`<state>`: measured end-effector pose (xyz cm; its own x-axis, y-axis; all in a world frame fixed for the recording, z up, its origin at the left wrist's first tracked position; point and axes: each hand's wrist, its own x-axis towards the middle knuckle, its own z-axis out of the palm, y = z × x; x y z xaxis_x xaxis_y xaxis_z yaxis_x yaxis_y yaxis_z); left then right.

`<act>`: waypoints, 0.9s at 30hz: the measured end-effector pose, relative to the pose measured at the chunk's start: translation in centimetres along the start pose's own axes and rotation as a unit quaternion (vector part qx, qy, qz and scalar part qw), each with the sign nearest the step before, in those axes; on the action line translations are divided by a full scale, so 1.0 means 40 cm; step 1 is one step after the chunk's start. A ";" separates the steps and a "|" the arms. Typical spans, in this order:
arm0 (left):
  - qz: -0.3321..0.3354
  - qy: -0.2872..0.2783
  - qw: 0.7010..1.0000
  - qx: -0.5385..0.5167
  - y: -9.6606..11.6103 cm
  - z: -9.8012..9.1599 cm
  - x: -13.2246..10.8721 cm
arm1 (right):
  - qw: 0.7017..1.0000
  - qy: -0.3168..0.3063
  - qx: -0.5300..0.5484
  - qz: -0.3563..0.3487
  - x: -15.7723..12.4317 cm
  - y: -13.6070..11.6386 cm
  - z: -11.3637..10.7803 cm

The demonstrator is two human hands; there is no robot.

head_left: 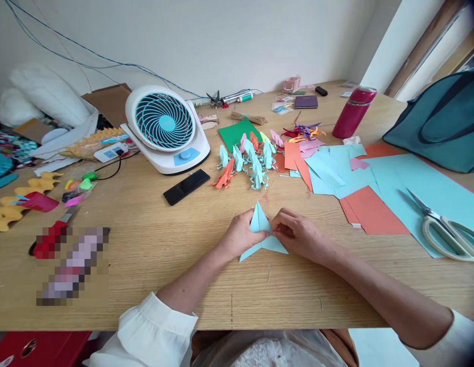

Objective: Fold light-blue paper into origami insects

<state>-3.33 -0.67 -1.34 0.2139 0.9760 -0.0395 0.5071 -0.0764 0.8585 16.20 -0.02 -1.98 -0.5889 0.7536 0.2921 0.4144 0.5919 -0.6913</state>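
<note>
A light blue sheet of folded paper [261,220] is held between my two hands above the wooden table, its pointed tip facing away from me and two flaps spreading toward me. My left hand [242,232] grips its left side, the thumb lying across the middle. With fingers pinched together, my right hand [296,229] holds the right edge of the same paper. Beyond my hands stands a cluster of small folded paper figures [257,172], mostly light blue, with some orange, pink and yellow ones.
A white fan [166,122] and a black phone [186,187] are at the left. On the right lie orange paper [370,209], light blue sheets [405,183] and scissors [447,234]. Behind them are a magenta bottle [353,113] and a teal bag [443,122].
</note>
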 end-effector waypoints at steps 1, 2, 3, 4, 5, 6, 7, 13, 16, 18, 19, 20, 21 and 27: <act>0.004 0.008 1.000 0.019 0.002 0.000 -0.001 | 1.000 0.003 -0.007 -0.008 -0.007 -0.001 -0.002; 0.008 0.013 0.999 0.035 0.004 0.000 -0.003 | 1.000 0.001 -0.020 -0.020 -0.016 -0.003 -0.005; 0.011 0.016 0.999 0.047 0.005 0.000 -0.004 | 0.999 -0.007 -0.037 -0.038 -0.026 -0.004 -0.007; 0.015 0.015 0.998 0.055 0.005 0.000 -0.004 | 0.997 -0.019 -0.056 -0.058 -0.037 -0.005 -0.009; 0.021 0.011 0.998 0.059 0.005 -0.001 -0.005 | 0.994 -0.033 -0.074 -0.079 -0.049 -0.005 -0.011; 0.029 0.005 0.998 0.058 0.004 -0.003 -0.006 | 0.990 -0.046 -0.091 -0.097 -0.060 -0.006 -0.012; 0.038 0.000 0.998 0.055 0.004 -0.005 -0.006 | 0.986 -0.058 -0.107 -0.112 -0.070 -0.007 -0.013; 0.050 -0.002 0.998 0.038 0.003 -0.013 -0.006 | 0.963 -0.087 -0.197 -0.164 -0.084 -0.020 -0.010; 0.050 0.004 0.998 0.045 0.001 -0.008 -0.004 | 0.956 -0.098 -0.222 -0.167 -0.079 -0.024 -0.007; 0.050 0.002 0.997 0.052 -0.001 -0.006 -0.003 | 0.951 -0.104 -0.235 -0.171 -0.078 -0.022 -0.005; 0.047 0.000 0.997 0.056 -0.001 -0.005 -0.003 | 0.949 -0.106 -0.240 -0.173 -0.079 -0.020 -0.004; 0.043 -0.003 0.997 0.060 -0.001 -0.005 -0.003 | 0.948 -0.108 -0.243 -0.177 -0.080 -0.017 -0.002; 0.038 -0.005 0.997 0.064 -0.001 -0.005 -0.003 | 0.947 -0.109 -0.244 -0.179 -0.081 -0.014 -0.001; 0.024 -0.023 0.998 0.049 0.004 -0.010 -0.007 | 0.949 -0.108 -0.245 -0.167 -0.084 -0.013 0.000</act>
<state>-3.63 -0.86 -1.02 0.2765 0.9607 -0.0241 0.5736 -0.1449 0.8062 17.96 -2.86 -2.58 -0.8508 0.4555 0.2618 0.4211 0.8892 -0.1786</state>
